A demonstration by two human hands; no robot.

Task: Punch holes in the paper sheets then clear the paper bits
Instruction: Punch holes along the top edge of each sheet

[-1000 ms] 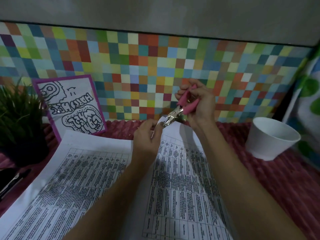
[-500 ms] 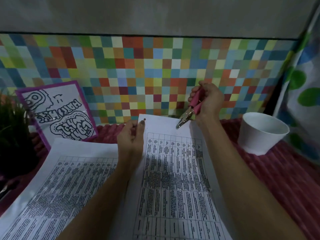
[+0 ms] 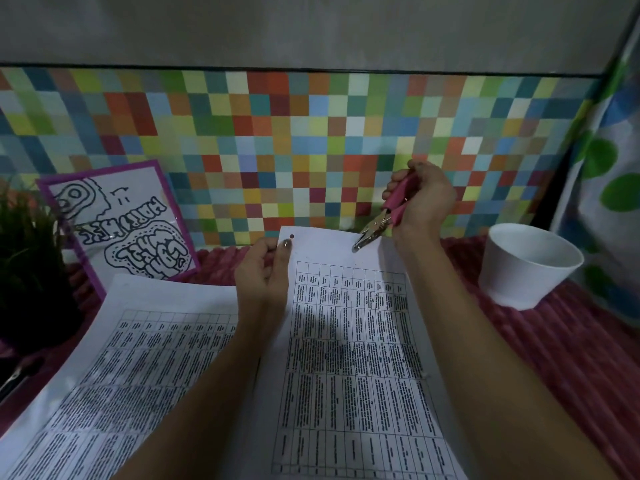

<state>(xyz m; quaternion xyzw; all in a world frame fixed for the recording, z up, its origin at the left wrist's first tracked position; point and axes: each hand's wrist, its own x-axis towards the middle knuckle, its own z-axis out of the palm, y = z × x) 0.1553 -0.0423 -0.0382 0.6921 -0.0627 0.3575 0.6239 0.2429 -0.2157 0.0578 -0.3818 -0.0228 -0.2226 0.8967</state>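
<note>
The punching step was under way. One hole (image 3: 292,236) already showed near the top left corner of the printed sheet (image 3: 346,358). The sheet lay on the pink-covered worktop (image 3: 571,358) in front of the person, its long axis running away from them toward the tiled wall.

The left hand (image 3: 263,275) pinched that corner, thumb on top just beside the hole. The right hand (image 3: 424,202) was curled round the pink handles of the hole punch (image 3: 382,221). The tool slanted from its handles, up at the right, down to a metal nose that pointed down and left onto the sheet's top margin. Whether the paper's edge sat between the jaws I could not tell.

As I judged it, the next move called for seating that edge in the nose and squeezing, with the left hand holding the sheet flat. A second sheet (image 3: 138,358) lay just to the left, and a white cup (image 3: 530,268) stood well apart on the right.
</note>
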